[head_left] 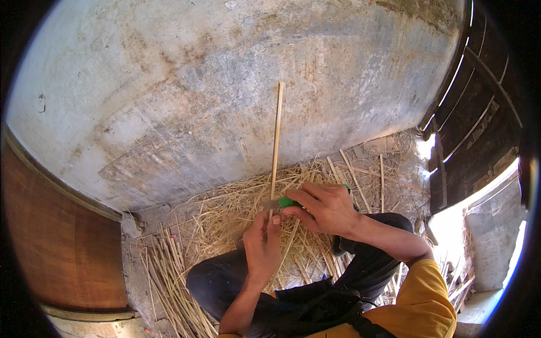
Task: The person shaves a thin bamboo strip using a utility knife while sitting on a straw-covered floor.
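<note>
A long thin bamboo strip (276, 141) points up and away from me, rising in front of the wall. My left hand (262, 245) grips the strip near its lower end, fingers closed around it. My right hand (324, 208) is shut on a knife with a green handle (287, 201). The knife's blade meets the strip just above my left thumb. My knees in dark trousers (225, 281) sit below both hands, and a yellow sleeve (428, 298) covers my right upper arm.
A pale stained plaster wall (225, 84) fills the upper view. Bamboo shavings (225, 214) cover the ground ahead, with a bundle of cut bamboo sticks (169, 270) at lower left. A brown panel (62, 242) stands left, dark wooden slats (479, 112) right.
</note>
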A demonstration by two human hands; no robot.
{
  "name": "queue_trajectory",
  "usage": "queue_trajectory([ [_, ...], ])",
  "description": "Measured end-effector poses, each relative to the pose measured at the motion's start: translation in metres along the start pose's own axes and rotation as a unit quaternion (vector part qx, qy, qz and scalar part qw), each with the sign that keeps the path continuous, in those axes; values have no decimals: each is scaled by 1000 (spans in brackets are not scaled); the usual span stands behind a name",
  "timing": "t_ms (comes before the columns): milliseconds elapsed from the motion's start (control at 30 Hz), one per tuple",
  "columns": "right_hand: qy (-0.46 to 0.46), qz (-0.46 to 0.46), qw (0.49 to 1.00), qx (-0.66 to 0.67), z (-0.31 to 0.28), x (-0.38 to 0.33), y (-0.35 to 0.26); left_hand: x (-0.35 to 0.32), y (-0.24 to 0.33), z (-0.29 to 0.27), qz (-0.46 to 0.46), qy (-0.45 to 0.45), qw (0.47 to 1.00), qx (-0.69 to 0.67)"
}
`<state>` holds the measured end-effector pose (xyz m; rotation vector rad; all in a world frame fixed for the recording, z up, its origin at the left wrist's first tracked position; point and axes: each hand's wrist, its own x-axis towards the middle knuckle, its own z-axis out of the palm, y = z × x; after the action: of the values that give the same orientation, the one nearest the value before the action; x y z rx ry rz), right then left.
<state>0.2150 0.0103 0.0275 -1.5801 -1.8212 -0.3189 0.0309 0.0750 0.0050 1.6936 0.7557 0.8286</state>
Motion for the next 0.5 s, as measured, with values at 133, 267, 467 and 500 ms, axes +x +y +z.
queue_trajectory([
  [133, 7, 3, 1000, -12, 2, -1, 2, 0, -1, -1, 6, -3, 1000, 19],
  [267, 8, 2, 1000, -9, 1, 1, 3, 0, 0, 0, -2, 1, 1000, 25],
  [467, 15, 8, 1000, -19, -1, 4, 4, 0, -1, 1, 23, 20, 999, 32],
  [500, 16, 8, 1000, -19, -1, 4, 4, 0, -1, 0, 16, 19, 999, 28],
])
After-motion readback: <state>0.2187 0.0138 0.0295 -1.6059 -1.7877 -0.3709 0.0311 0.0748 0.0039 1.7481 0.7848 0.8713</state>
